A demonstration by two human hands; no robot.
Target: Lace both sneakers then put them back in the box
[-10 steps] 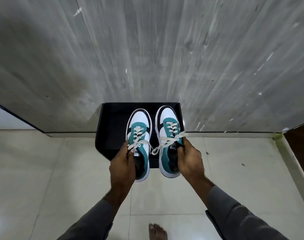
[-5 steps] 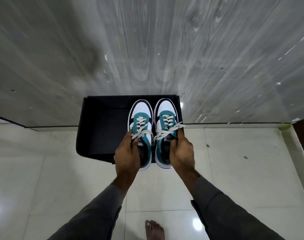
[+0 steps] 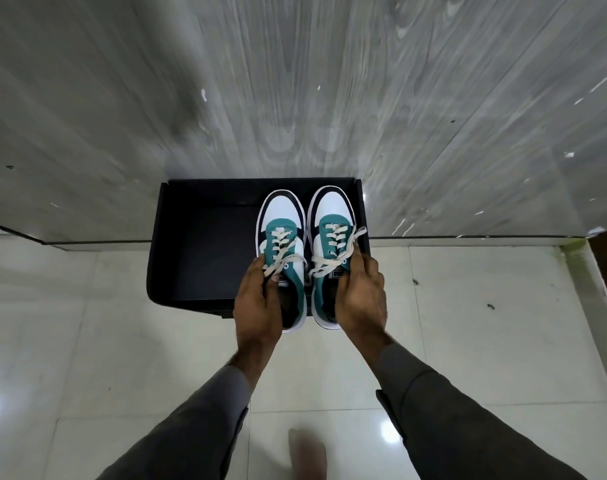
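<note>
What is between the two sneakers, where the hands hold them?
In the head view, only a narrow gap separates the left sneaker and the right sneaker; loose lace ends hang into it.

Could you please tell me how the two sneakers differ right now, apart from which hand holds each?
The left sneaker sits toward the box middle; the right sneaker is by its right wall. The right sneaker's lace ends trail over that wall; the left sneaker's stay on it. Both are laced, teal, white and black, toes pointing away.
</note>
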